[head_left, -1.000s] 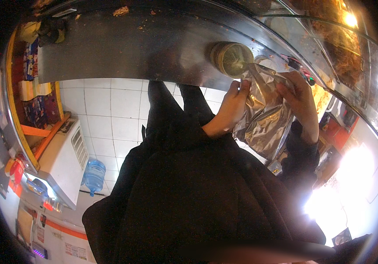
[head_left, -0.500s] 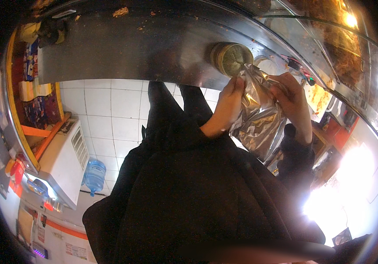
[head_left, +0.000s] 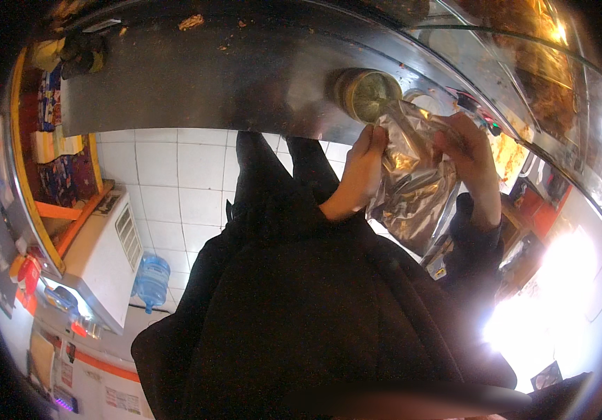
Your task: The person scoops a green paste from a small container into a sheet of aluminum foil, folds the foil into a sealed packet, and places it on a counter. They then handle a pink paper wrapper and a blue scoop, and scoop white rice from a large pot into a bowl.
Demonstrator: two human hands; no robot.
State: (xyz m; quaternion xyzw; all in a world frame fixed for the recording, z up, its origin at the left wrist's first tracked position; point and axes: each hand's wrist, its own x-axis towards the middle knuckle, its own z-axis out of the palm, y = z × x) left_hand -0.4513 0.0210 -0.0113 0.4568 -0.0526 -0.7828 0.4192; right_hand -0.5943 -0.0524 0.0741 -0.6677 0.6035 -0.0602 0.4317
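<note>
A crinkled silver foil bag [head_left: 416,199] hangs between my two hands, its upper end leaning over the near rim of a round, gold-coloured tin [head_left: 348,98]. My left hand [head_left: 362,166] pinches the bag's left edge just below the tin. On the opposite edge, my right hand [head_left: 470,148] is closed on the foil with its fingers bent. Inside the tin a pale greenish surface shows. Whether anything passes from the bag into it, I cannot tell.
The tin stands on a dark metal counter [head_left: 196,84] scattered with crumbs. Just right of it is a pale round container [head_left: 427,103], partly covered by the bag. A glass case [head_left: 504,63] rises at the right. Behind me are a white appliance [head_left: 101,259] and a blue water bottle [head_left: 151,281].
The upper part of the foil bag is spread wider and smoother. My right hand has shifted slightly to the right; my left hand has hardly moved.
</note>
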